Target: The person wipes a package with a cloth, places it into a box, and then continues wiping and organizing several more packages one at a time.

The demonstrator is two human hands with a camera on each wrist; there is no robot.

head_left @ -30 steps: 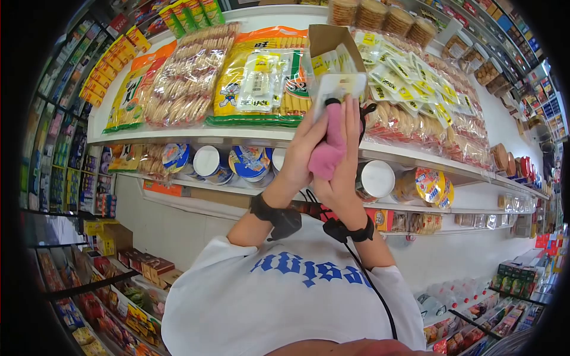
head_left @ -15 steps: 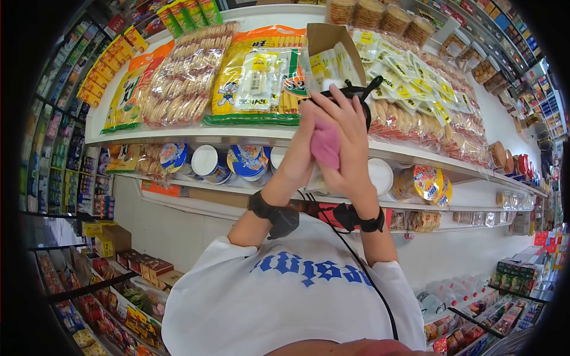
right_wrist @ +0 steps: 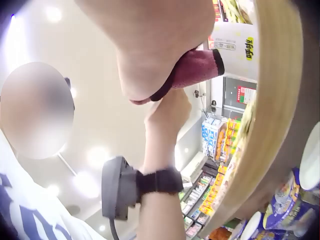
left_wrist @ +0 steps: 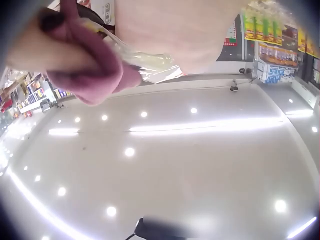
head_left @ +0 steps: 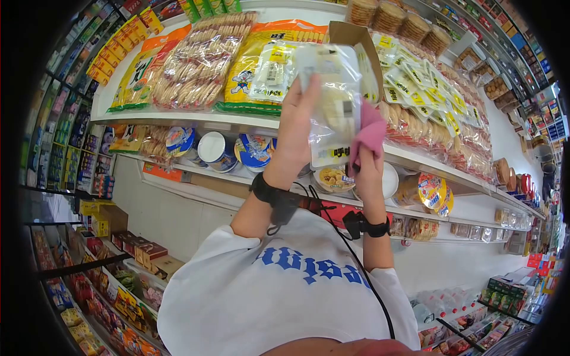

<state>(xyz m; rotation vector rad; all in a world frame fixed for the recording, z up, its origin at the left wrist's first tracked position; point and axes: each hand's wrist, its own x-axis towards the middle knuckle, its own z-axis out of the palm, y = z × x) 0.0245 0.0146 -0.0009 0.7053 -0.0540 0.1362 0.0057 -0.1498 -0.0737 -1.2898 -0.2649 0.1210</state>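
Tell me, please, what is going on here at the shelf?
A person stands at a shop shelf stacked with snack bags. Their left hand holds a clear packet up in front of the shelf, and their right hand grips a pink cloth that lies against the packet's side. An open cardboard box sits on the shelf just behind the packet.

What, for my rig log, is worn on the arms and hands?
Bare left hand and right hand. Each wrist wears a black strap with a black camera; a black cable runs down the white T-shirt, lettered blue. Short white sleeves.
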